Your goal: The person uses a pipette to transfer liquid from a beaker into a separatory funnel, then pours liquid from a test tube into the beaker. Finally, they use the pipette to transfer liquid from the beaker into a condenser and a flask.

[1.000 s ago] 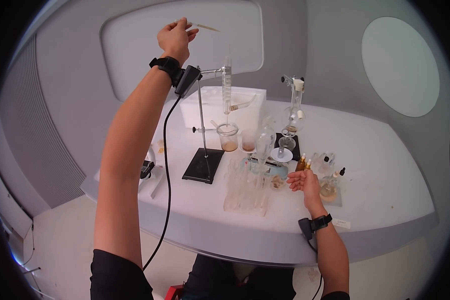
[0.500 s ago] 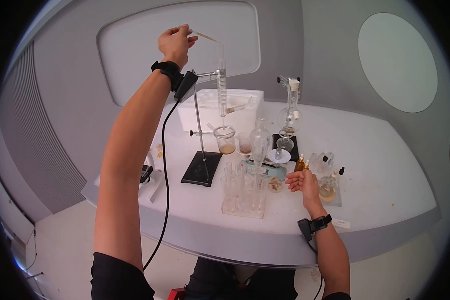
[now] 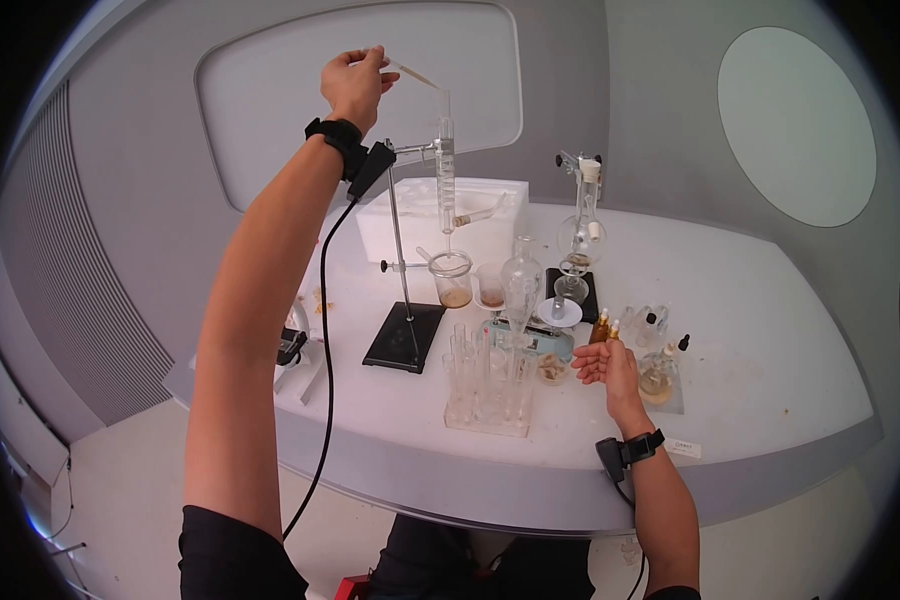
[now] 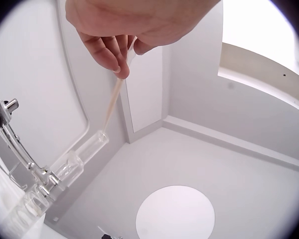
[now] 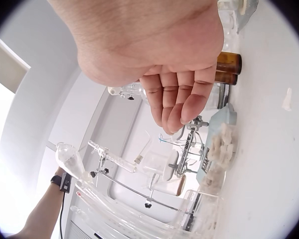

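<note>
My left hand (image 3: 355, 88), raised high, pinches a plastic dropper (image 4: 114, 99) holding pale brown liquid. The dropper slants down, its tip right at the open top of an upright glass condenser (image 3: 446, 185) with a coil inside. A clamp on a metal stand (image 3: 395, 210) grips the condenser. Below it, a beaker (image 3: 454, 296) with a little brown liquid sits beneath the stand's ring. My right hand (image 3: 610, 372) holds nothing, fingers loosely bent, palm turned sideways. It is close to a dish of pale chunks (image 3: 552, 369) and brown dropper bottles (image 3: 600, 326).
A rack of test tubes (image 3: 487, 415) stands near the front edge, a pear-shaped glass funnel (image 3: 521, 280) behind it. Further back are a blue balance (image 3: 545, 342), a white foam box (image 3: 390, 220) and a flask on a second stand (image 3: 582, 235). Another flask (image 3: 657, 382) stands at right.
The dropper in my left hand has come down so its tip meets the condenser's top. The head view has shifted slightly. My right hand stays where it was.
</note>
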Action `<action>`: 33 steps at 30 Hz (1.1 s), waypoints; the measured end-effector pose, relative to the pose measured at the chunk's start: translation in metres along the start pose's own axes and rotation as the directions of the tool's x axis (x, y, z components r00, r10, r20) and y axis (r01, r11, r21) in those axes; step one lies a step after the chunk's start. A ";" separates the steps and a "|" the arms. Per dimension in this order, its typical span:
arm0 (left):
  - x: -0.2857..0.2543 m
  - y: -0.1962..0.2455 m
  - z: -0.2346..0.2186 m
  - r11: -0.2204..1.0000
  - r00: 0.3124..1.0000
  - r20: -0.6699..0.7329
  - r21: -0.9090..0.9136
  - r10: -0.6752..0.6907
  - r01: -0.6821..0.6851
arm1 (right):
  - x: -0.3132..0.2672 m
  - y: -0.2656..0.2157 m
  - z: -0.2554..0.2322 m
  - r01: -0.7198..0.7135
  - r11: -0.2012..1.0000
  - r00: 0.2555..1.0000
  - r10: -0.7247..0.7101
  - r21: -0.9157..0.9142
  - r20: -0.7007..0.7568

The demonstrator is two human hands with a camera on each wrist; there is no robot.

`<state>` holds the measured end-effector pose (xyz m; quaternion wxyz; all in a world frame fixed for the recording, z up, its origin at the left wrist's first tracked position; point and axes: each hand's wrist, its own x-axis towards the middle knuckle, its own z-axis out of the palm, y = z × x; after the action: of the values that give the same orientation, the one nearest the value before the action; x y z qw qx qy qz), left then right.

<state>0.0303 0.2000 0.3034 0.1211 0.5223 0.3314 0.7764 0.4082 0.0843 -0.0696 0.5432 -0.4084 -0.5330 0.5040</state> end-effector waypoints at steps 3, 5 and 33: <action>0.000 0.001 0.001 1.000 1.000 -0.014 -0.016 0.021 -0.022 | 0.000 0.000 0.000 -0.005 1.000 1.000 0.005 -0.002 -0.004; 0.000 0.003 0.002 1.000 1.000 -0.010 -0.002 0.027 -0.027 | 0.000 0.000 0.000 -0.007 1.000 1.000 0.007 -0.003 -0.006; -0.002 0.005 0.005 0.999 0.999 -0.011 0.016 0.040 -0.040 | 0.002 0.002 -0.001 -0.003 1.000 1.000 0.003 -0.001 0.002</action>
<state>0.0360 0.1975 0.3063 0.0992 0.5253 0.3278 0.7789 0.4093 0.0864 -0.0717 0.5415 -0.4090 -0.5332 0.5051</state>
